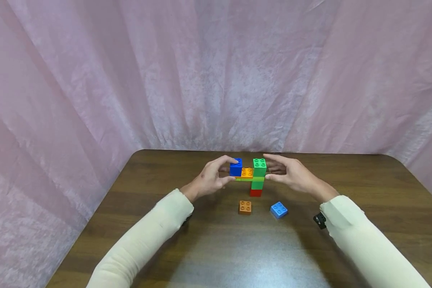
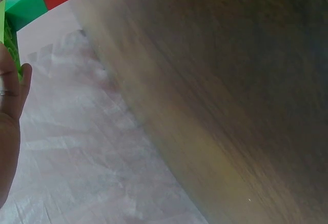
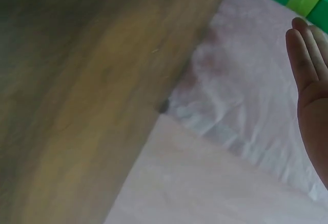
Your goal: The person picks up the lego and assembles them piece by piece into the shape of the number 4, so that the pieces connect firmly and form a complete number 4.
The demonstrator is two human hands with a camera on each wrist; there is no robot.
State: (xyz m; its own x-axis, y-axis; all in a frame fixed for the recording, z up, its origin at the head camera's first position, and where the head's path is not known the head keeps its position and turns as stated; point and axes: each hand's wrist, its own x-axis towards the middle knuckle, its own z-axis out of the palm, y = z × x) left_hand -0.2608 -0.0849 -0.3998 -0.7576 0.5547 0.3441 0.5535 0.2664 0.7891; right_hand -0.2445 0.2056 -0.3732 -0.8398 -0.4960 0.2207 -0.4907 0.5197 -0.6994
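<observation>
A stack of toy building bricks stands in the middle of the table in the head view. A red brick (image 1: pixel 256 193) is at its foot, then a green brick (image 1: pixel 257 185) and a flat lime plate (image 1: pixel 245 179) that juts left. On the plate sit a dark blue brick (image 1: pixel 235 170), a yellow-orange brick (image 1: pixel 247 172) and a taller green brick (image 1: pixel 259 169). My left hand (image 1: pixel 211 175) grips the blue brick's end, index finger on top, thumb low by the plate. My right hand (image 1: pixel 294 175) is beside the green bricks, fingers extended, fingertips right at their side.
On the brown wooden table (image 1: pixel 223 256), an orange brick (image 1: pixel 245 207) and a light blue brick (image 1: pixel 279 209) lie in front of the stack. A pink curtain (image 1: pixel 216 80) hangs behind the table's far edge and along its sides.
</observation>
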